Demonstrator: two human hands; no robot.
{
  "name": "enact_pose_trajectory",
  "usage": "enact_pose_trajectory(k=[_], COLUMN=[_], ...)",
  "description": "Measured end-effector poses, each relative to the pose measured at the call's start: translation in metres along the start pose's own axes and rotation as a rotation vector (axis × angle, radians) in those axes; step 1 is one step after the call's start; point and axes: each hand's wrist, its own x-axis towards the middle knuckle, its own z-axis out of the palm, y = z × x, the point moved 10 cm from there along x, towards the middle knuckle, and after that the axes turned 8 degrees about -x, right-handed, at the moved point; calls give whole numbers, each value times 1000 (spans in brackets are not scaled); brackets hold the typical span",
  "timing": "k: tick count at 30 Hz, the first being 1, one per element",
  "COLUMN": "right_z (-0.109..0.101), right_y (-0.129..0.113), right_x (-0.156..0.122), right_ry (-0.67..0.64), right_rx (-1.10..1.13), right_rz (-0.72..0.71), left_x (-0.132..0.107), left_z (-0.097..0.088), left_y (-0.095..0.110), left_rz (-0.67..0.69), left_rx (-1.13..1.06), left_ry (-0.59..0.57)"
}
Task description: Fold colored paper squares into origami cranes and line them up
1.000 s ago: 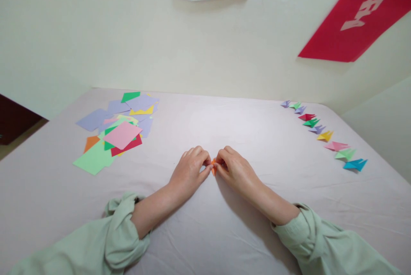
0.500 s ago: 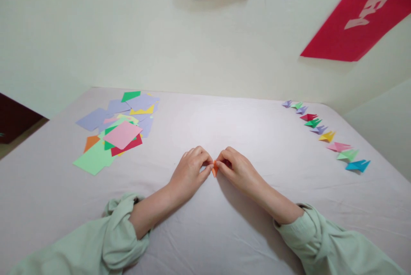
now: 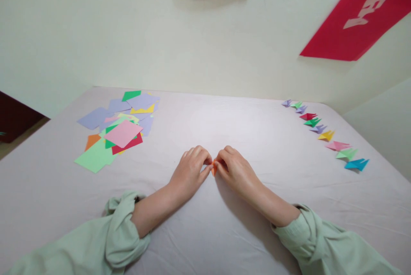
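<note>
A small folded piece of orange paper point(image 3: 213, 172) is held at the middle of the cloth-covered desk point(image 3: 205, 232), between the two hands. It is pinched from one side by the thumb and fingers of the left hand point(image 3: 192, 165) and from the other by those of the right hand point(image 3: 233, 166); both hands are nearly closed, and much of the paper is hidden by the fingertips. Loose coloured sheets point(image 3: 123, 134) are heaped at the left. Folded paper figures point(image 3: 326, 136) are lined up along the right, well apart from the hands.
</note>
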Motion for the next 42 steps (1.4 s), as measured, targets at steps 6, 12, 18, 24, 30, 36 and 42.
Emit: enact_pose_trajectory(k=[6, 12, 18, 24, 30, 36, 42], right_z=[0, -1, -2, -4, -3, 0, -2], right_y=[0, 2, 5, 4, 5, 6, 5], right_x=[-3, -6, -7, -8, -7, -5, -5], right_ry=[21, 57, 76, 46, 38, 45, 45], right_rx=[-11, 9, 62, 98, 94, 48, 40], right_rz=[-9, -40, -59, -81, -68, -67, -68], left_x=[-4, -5, -5, -7, -8, -8, -10], left_z=[3, 5, 5, 5, 4, 3, 5], left_y=[13, 13, 14, 13, 14, 19, 20], left_rz=[75, 105, 108, 101, 108, 138, 177], left_rx=[23, 60, 46, 34, 6, -4, 53], left_ry=[-54, -72, -63, -60, -60, -59, -78])
